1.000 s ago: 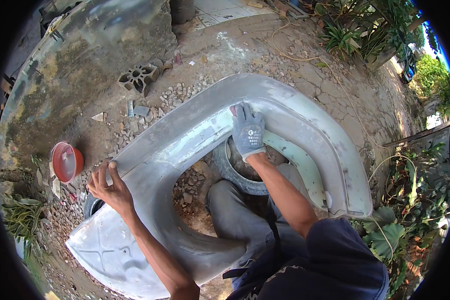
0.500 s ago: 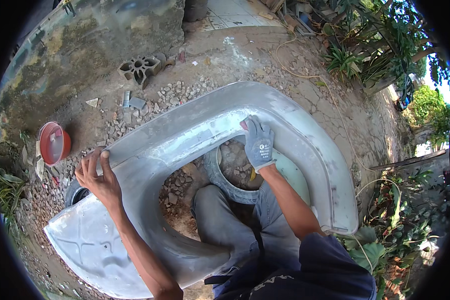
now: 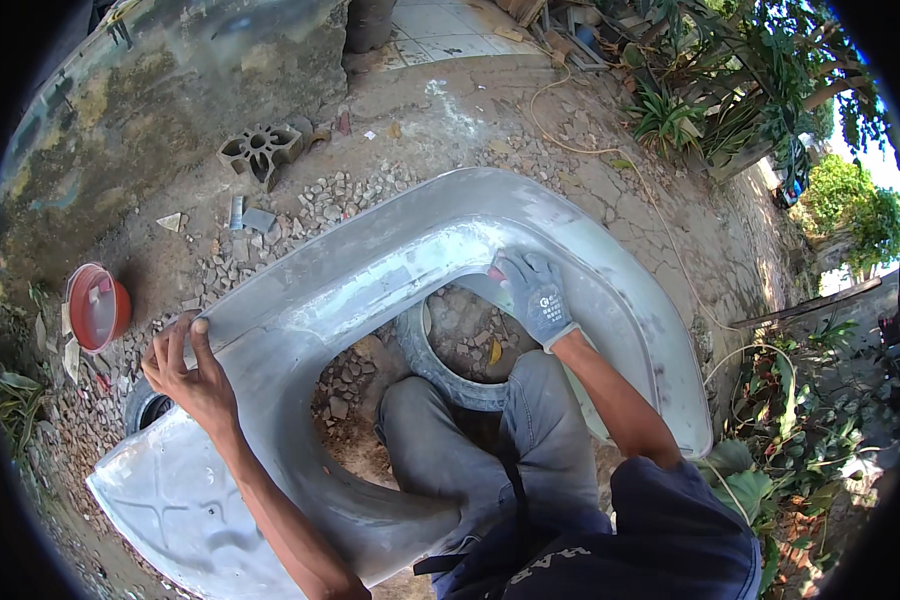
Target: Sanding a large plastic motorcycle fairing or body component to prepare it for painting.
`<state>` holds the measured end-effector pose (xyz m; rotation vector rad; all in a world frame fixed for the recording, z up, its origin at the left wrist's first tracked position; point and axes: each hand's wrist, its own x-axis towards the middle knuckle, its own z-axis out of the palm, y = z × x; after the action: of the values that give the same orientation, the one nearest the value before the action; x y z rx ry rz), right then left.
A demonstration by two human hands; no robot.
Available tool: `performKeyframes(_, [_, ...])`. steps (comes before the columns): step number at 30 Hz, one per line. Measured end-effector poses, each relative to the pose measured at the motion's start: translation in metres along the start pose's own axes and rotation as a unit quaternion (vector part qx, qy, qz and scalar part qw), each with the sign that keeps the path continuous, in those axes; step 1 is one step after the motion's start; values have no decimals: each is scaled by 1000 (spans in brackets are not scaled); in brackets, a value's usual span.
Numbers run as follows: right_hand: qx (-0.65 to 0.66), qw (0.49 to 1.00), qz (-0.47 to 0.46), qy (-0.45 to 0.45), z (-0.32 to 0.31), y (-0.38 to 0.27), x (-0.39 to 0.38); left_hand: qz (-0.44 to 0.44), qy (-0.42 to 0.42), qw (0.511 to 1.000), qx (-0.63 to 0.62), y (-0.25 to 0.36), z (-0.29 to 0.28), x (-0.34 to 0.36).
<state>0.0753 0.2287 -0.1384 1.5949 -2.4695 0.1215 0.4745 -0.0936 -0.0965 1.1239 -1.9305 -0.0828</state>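
A large curved panel (image 3: 360, 265), grey with pale patches, lies across my lap and over a worn tyre (image 3: 443, 383). My left hand (image 3: 185, 372) is bare, its fingers bent over the panel's outer edge at the left, thumb on the rim. My right hand (image 3: 538, 300), in a grey glove, presses on the inner curve at the upper right, fingers round a small reddish pad (image 3: 496, 273) that is mostly hidden under them. Part of another tyre (image 3: 145, 410) shows beneath the panel at the left.
A red bucket (image 3: 98, 310) of liquid, a decorative concrete block (image 3: 260, 155) and small flat pieces (image 3: 259, 220) sit on the stony ground. A stained wall (image 3: 100, 120) rises at the back left. Plants (image 3: 690, 130) and a cord (image 3: 650, 190) are at the right.
My gloved hand has moved right and downward along the inner curve with the pad. My left hand stays on the edge. The view has shifted slightly, so panel and bucket appear further left.
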Motion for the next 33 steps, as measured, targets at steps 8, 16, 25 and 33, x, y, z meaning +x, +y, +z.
performKeyframes(8, [-7, 997, -46, 63, -2, 3, 17, 12, -7, 1000, 8, 1, 5, 8])
performKeyframes(16, [25, 998, -46, 19, -9, 8, 24, 31, 9, 999, -5, 3, 5, 7])
performKeyframes(25, [49, 998, -42, 6, -1, 11, 13, 31, -3, 999, -8, 3, 2, 7])
performKeyframes(33, [43, 997, -52, 21, 0, 17, 24, 6, -10, 1000, 4, -7, 5, 6])
